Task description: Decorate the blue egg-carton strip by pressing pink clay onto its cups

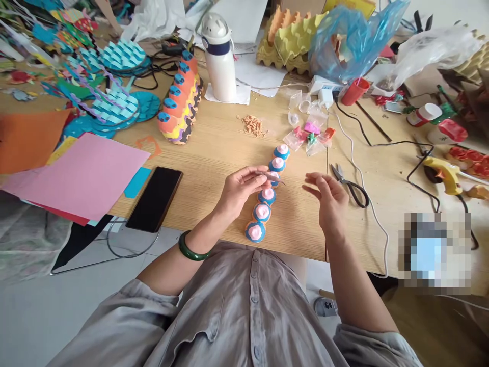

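Observation:
My left hand [242, 188], with a dark green bangle at the wrist, pinches a thin, pinkish-brown pointed piece [275, 178], its exact kind unclear. The piece is held above a row of joined egg-carton cups [262, 211], painted blue with orange edges and topped with pink clay-like swirls. That row stretches away from the table's front edge, one cup partly hidden by my left fingers. To the right of the row, my right hand [330, 201] hovers with fingers bent and slightly apart, nothing visible in them. Black-handled scissors [350, 186] lie beside it.
A phone [155, 199] and pink paper [82, 176] lie left. Behind stand a painted egg-carton piece [181, 102] and white bottle [220, 63]. Orange shavings [252, 125] and small clay packets [311, 132] lie mid-table. Cables and a yellow glue gun [443, 173] occupy the right.

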{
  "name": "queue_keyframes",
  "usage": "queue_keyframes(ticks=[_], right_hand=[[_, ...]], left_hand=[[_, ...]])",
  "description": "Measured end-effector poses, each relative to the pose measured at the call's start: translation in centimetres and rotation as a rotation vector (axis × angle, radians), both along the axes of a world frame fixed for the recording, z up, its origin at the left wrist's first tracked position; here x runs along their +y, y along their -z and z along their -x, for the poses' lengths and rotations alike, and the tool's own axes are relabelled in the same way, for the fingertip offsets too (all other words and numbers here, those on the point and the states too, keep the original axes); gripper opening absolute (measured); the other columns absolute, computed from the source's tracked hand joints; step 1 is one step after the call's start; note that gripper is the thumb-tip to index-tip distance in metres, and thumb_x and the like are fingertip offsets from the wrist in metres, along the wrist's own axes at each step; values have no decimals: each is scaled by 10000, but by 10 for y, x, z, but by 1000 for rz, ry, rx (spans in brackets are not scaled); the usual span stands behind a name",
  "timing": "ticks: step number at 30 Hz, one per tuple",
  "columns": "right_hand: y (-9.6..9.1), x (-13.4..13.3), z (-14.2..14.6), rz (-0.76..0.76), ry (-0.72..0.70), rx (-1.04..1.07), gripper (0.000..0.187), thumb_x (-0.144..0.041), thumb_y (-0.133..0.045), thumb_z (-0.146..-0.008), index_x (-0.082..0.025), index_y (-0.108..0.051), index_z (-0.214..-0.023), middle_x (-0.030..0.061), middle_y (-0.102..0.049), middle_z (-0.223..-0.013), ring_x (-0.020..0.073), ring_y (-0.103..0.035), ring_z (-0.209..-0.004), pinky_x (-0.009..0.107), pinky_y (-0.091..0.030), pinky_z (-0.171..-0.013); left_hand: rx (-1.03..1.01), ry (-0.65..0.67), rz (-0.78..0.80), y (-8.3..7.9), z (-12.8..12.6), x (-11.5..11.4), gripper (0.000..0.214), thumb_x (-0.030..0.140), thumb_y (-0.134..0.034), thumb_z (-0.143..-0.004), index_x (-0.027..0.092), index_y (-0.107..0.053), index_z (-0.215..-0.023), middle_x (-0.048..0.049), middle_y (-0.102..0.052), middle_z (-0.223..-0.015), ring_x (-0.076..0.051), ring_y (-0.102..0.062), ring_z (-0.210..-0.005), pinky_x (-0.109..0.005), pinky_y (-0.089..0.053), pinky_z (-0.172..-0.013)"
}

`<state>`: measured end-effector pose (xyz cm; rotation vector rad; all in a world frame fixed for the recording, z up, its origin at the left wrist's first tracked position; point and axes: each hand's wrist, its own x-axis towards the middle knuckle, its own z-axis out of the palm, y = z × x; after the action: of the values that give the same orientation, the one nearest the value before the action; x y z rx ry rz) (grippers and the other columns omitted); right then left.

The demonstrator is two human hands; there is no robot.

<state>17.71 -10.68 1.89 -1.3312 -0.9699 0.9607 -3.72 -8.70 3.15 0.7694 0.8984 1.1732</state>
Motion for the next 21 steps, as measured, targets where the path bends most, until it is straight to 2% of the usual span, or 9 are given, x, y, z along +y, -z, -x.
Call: queue_keyframes(ticks=[3, 6, 9, 12, 14, 18, 21], right_hand=[[-9, -4, 7, 63, -202, 100, 278, -480, -724, -886, -222, -728, -988, 39, -758, -930, 164, -719, -792, 379, -671, -771], [-14, -11, 18, 33, -316, 126, 332, -471, -769, -858, -233, -720, -1084, 32, -760, -957, 162, -725, -816, 373, -678, -785], [-17, -14, 26, 14, -349, 103, 325, -441, -831, -806, -223, -734, -1028, 13, -750, -913, 157, -732, -768, 359, -676, -769], [-19, -14, 28, 12, -306, 52, 258, -436, -827, -814, -203, -734, -874, 1, -722, -804, 147, -720, -671, 341, -660, -713], [-22, -14, 28, 28, -298, 31, 271, -456, -813, -825, -200, -730, -856, 4, -720, -784, 151, -715, -646, 349, -655, -696], [-26, -18, 30, 79, -376, 59, 310, -491, -799, -829, -207, -729, -931, 25, -757, -861, 176, -746, -709, 377, -664, -739], [-26, -21, 32, 75, -392, 89, 311, -456, -829, -808, -217, -729, -981, 26, -771, -908, 178, -755, -754, 371, -664, -767]], left_hand=[[42, 25, -45, 0, -4, -4, 302, 320, -852, -753, 152, -765, -987, -71, -799, -961, -147, -733, -802, -312, -588, -835], [83, 15, -76, 1, -5, -8, 289, 337, -842, -773, 158, -773, -988, -68, -802, -967, -146, -736, -795, -313, -590, -850], [124, 51, -96, 0, -5, -11, 308, 352, -831, -789, 156, -771, -1019, -71, -797, -971, -157, -745, -818, -311, -597, -853], [140, 105, -150, -5, -5, -15, 471, 327, -843, -777, 203, -725, -1216, -82, -770, -1147, -189, -753, -971, -309, -605, -877], [172, 128, -181, -8, -6, -16, 535, 316, -861, -753, 220, -711, -1257, -85, -755, -1210, -204, -750, -1018, -307, -611, -881], [285, 125, -176, -9, -8, -19, 318, 408, -825, -782, 169, -799, -991, -72, -805, -967, -192, -770, -821, -302, -637, -778], [313, 113, -169, -8, -8, -20, 311, 438, -814, -789, 169, -809, -946, -64, -807, -911, -192, -770, -767, -306, -643, -751]])
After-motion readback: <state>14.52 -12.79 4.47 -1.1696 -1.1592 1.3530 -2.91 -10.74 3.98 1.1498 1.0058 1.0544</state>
